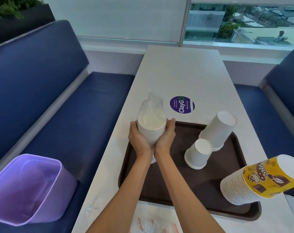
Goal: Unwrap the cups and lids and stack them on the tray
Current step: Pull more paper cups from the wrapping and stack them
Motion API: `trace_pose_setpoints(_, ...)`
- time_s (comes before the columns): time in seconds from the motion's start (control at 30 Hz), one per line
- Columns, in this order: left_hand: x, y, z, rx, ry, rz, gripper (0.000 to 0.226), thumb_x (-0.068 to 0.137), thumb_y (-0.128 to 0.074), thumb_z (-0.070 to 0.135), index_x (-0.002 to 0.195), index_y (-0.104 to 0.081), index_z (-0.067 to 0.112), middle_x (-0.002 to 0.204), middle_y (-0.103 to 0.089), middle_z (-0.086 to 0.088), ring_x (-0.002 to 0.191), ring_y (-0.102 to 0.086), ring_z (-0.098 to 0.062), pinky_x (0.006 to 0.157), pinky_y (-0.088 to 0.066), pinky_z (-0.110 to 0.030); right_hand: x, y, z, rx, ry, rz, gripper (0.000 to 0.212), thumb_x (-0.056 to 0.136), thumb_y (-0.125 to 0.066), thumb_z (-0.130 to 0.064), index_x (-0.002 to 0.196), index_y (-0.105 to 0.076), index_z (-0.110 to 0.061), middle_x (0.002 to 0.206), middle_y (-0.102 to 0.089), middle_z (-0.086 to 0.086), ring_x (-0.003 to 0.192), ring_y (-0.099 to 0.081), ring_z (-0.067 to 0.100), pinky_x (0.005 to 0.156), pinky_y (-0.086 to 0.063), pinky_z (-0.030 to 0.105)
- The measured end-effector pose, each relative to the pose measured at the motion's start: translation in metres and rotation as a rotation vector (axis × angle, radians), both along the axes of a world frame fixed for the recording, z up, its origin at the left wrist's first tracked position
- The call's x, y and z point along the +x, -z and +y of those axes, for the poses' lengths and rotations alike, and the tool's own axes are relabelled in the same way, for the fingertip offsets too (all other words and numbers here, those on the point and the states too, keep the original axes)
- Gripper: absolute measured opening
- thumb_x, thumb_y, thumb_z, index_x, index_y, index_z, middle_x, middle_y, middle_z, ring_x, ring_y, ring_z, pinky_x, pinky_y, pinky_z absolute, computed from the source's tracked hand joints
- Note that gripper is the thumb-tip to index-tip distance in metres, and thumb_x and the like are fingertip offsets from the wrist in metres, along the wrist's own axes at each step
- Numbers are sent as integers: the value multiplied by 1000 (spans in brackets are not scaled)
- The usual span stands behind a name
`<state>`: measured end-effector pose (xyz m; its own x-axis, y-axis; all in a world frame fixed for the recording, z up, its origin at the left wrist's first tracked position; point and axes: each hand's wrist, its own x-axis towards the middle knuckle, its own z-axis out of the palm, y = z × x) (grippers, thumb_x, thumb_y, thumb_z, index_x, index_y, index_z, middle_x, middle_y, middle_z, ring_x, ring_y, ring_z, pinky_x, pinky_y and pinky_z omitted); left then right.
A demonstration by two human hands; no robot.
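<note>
**Wrappers by the elbows, both hands on a sleeved stack**

Crumpled wrappers (148,222) lie nearest, back by the elbows on the pale, smooth surface (181,73). Left of the hands and lower down sits a glossy purple bin (25,187). To their right spreads the dark brown tray (206,182), matte with a raised rim. Far right stands a yellow printed cup stack (263,179), and nearer in are two white paper stacks, tall (218,130) and short (198,153), all upside down.

Now the action: left hand (138,138) and right hand (166,137) cup the wrapped stack (151,130) at the tray's far left corner, fingers curled round its ribbed white rims. Loose clear film (152,103) puffs off the top. It looks light but slick, and the pieces could slide apart. Best to hold the sides firmly and pull at that loose tail.
</note>
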<state>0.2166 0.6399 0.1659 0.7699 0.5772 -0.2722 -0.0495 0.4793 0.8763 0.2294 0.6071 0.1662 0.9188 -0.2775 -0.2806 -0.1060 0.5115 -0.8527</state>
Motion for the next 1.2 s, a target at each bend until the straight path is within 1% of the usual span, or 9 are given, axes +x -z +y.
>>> trace_pose_setpoints(0.23, 3, 34, 2, -121, -4, 94, 38, 99, -38, 40, 84, -67, 22, 92, -69, -9, 88, -67, -31, 78, -54, -44, 4, 29, -5, 185, -17, 121, 47, 101, -29, -44, 90, -64, -15, 77, -71, 1, 69, -68, 15, 61, -52, 28)
trace_pose_setpoints(0.37, -1, 49, 0, -13, -72, 133, 31, 99, -41, 20, 78, -63, 22, 77, -66, 2, 77, -65, -19, 63, -53, -30, 6, 51, -5, 197, 6, 179, 46, 101, -33, -41, 80, -64, -14, 67, -69, 0, 69, -66, 18, 66, -51, 31)
trace_pose_setpoints(0.43, -2, 52, 1, 81, -98, 161, 27, 99, -42, 14, 84, -63, 24, 85, -66, 4, 85, -64, -17, 67, -51, -27, 7, 55, -7, 160, -1, 189, 42, 101, -36, -34, 74, -61, -14, 61, -66, -2, 66, -63, 15, 62, -49, 28)
trace_pose_setpoints(0.57, -6, 51, 12, 157, -132, 220, 25, 91, -44, 3, 91, -63, 19, 96, -65, 2, 99, -62, -23, 85, -54, -38, 12, 50, -15, 79, -50, 167, 30, 96, -45, -25, 79, -65, -13, 70, -68, 2, 75, -63, 21, 71, -49, 32)
trace_pose_setpoints(0.67, -6, 30, 21, 160, -169, 160, 24, 91, -42, 6, 100, -64, 10, 95, -67, 3, 97, -63, -18, 93, -52, -40, 17, 26, -26, -55, -17, 55, 29, 99, -41, -21, 93, -67, -10, 77, -72, -1, 79, -66, 12, 81, -48, 27)
trace_pose_setpoints(0.83, 6, -34, 20, 207, -123, -17, 32, 99, -34, 20, 107, -64, 11, 103, -68, 0, 98, -62, -12, 81, -50, -19, 18, -34, -19, -146, -90, -147, 44, 104, -25, -33, 97, -66, -19, 104, -70, 6, 105, -64, 18, 100, -42, 31)
trace_pose_setpoints(0.9, 10, -44, 15, 189, -63, -22, 41, 102, -28, 29, 110, -64, 11, 106, -69, -3, 100, -63, -16, 84, -50, -24, 15, -41, -11, -120, -139, -143, 49, 104, -21, -40, 102, -66, -20, 106, -69, 2, 107, -63, 18, 98, -44, 30)
trace_pose_setpoints(1.03, 8, -32, 6, 120, 20, 14, 48, 102, -23, 41, 105, -66, 18, 105, -67, -5, 94, -63, -19, 65, -50, -22, 9, -21, -4, -118, -114, -58, 51, 102, -21, -46, 92, -68, -30, 107, -70, 0, 96, -65, 16, 84, -49, 24)
trace_pose_setpoints(1.2, 1, -4, 3, 30, 72, 41, 49, 101, -22, 47, 103, -63, 20, 96, -67, -2, 84, -65, -17, 53, -50, -16, 5, 8, -3, -51, -100, 60, 52, 100, -25, -51, 92, -66, -20, 93, -70, 2, 88, -65, 17, 74, -48, 26)
